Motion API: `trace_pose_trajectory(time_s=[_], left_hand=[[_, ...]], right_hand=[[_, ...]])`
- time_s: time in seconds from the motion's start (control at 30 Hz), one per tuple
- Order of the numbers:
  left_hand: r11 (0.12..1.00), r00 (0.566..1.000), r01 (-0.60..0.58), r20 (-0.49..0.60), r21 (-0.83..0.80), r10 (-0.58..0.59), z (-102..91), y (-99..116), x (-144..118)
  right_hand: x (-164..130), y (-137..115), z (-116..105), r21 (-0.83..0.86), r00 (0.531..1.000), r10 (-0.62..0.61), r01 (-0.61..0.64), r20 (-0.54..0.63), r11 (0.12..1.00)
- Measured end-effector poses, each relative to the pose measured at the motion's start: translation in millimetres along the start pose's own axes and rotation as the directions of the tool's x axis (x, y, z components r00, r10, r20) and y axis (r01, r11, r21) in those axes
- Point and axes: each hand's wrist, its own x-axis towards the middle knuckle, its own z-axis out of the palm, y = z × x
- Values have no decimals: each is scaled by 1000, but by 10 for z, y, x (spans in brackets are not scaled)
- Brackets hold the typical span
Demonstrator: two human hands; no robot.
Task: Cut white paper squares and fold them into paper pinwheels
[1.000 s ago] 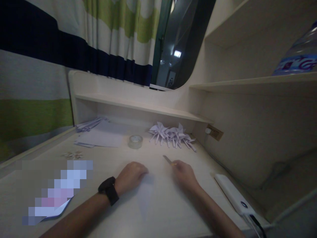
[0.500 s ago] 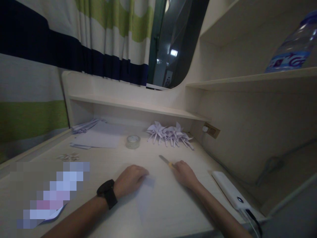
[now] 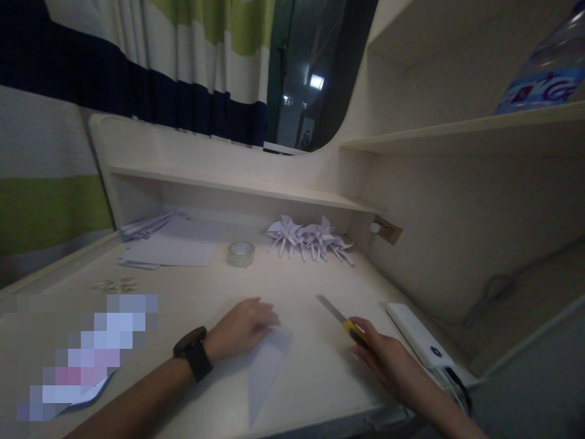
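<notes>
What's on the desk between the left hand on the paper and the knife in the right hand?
Nothing: in the head view, bare desk separates the left hand on the paper from the knife in the right hand.

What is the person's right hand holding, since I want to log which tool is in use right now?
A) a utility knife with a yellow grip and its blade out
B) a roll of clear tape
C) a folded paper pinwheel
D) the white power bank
A: the right hand grips the utility knife by its yellow part, blade out over the desk, while the tape roll, pinwheels and power bank lie untouched.
</notes>
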Motion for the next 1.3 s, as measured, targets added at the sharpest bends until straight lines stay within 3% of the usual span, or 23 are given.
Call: trace_pose_trajectory(time_s=[0.23, 0.5, 0.77, 1.0, 1.3], left_hand=[[998, 997, 52, -54, 27, -50, 23, 25, 21], [1000, 999, 30, -41, 2, -29, 47, 82, 23], [998, 997, 58, -42, 14, -57, 116, 72, 18], [998, 998, 58, -18, 26, -57, 179, 59, -6], [998, 998, 35, -56, 42, -33, 221, 32, -8]], right_hand=[[-316, -149, 116, -76, 975, -175, 187, 139, 979], [7, -269, 315, -269, 955, -288, 298, 75, 916], [285, -323, 425, -310, 952, -305, 298, 29, 903], [355, -432, 385, -270, 939, -330, 343, 93, 900], [399, -354, 314, -226, 943, -311, 330, 118, 916]])
